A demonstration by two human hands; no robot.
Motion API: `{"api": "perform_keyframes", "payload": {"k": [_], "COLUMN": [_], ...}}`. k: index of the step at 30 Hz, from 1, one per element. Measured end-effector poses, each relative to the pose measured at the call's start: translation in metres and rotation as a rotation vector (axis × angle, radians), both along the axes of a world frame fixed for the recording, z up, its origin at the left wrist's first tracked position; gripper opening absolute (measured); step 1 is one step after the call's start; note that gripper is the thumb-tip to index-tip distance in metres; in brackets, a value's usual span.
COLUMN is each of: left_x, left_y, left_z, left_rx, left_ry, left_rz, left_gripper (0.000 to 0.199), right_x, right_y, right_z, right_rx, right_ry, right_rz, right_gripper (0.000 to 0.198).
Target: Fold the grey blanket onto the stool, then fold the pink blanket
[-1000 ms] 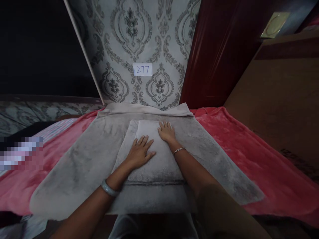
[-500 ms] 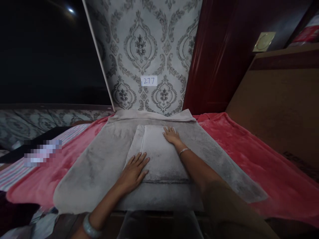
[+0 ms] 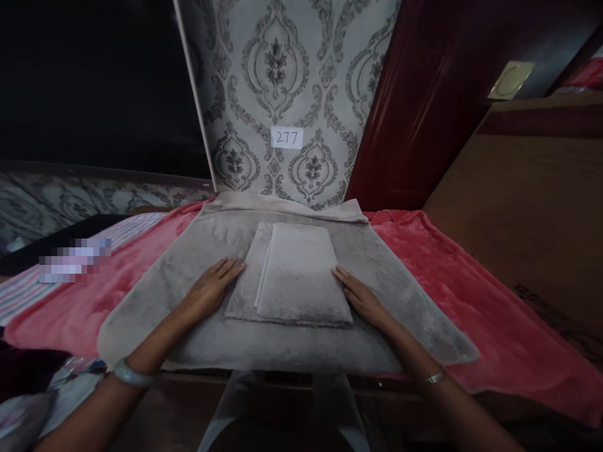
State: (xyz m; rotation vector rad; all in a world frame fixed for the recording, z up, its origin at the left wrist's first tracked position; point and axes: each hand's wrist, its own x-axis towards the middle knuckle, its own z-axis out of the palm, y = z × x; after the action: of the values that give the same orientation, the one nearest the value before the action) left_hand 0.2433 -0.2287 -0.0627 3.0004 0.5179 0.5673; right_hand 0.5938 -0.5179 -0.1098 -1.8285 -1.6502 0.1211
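A light grey folded towel (image 3: 301, 270) lies in the middle of a larger grey blanket (image 3: 183, 295). Its folded layers show as offset edges along the left side. My left hand (image 3: 210, 290) is at the towel's left edge, palm down with fingers stretched out. On the other side, my right hand (image 3: 362, 296) touches the right edge with its fingers extended. Neither hand is closed around anything.
Under the grey blanket spreads a red-pink blanket (image 3: 424, 263), showing on both sides. A cardboard box (image 3: 527, 207) stands at the right. At the back are a patterned wall with a card reading 277 (image 3: 287, 137) and a dark screen (image 3: 94, 81).
Both hands have come off the towel's top: the left has moved out to its left edge, the right back toward me to its right edge. The camera view has shifted slightly.
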Motion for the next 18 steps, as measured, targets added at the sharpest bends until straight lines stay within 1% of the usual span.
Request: {"api": "perform_keyframes", "payload": {"k": [2, 4, 7, 10, 12, 15, 16, 18], "left_x": [-0.002, 0.002, 0.011, 0.019, 0.022, 0.024, 0.024, 0.025], "left_y": [0.002, -0.003, -0.013, -0.018, -0.018, -0.015, -0.015, -0.013], "left_z": [0.004, 0.011, 0.025, 0.035, 0.036, 0.032, 0.03, 0.026], "left_rx": [0.025, 0.037, 0.028, -0.025, -0.067, -0.107, -0.117, -0.143], "left_ry": [0.066, 0.118, 0.171, 0.194, 0.171, 0.101, 0.074, 0.023], "left_rz": [-0.039, -0.142, -0.298, -0.385, -0.421, -0.489, -0.512, -0.534], "left_gripper": [0.065, 0.067, 0.072, 0.069, 0.062, 0.052, 0.051, 0.057], "right_x": [-0.003, -0.009, -0.016, -0.017, -0.018, -0.019, -0.02, -0.024], "right_y": [-0.01, -0.013, -0.012, -0.012, -0.013, -0.015, -0.015, -0.015], "right_z": [-0.006, -0.008, -0.007, -0.002, 0.001, 0.003, 0.004, 0.005], "right_rx": [0.03, 0.037, 0.033, 0.026, 0.026, 0.043, 0.048, 0.053], "right_ry": [-0.046, -0.096, -0.136, -0.148, -0.152, -0.15, -0.148, -0.141], "right_rz": [-0.001, 0.001, -0.007, 0.008, 0.026, 0.031, 0.026, 0.015], "right_gripper": [0.071, 0.08, 0.082, 0.082, 0.082, 0.081, 0.079, 0.073]}}
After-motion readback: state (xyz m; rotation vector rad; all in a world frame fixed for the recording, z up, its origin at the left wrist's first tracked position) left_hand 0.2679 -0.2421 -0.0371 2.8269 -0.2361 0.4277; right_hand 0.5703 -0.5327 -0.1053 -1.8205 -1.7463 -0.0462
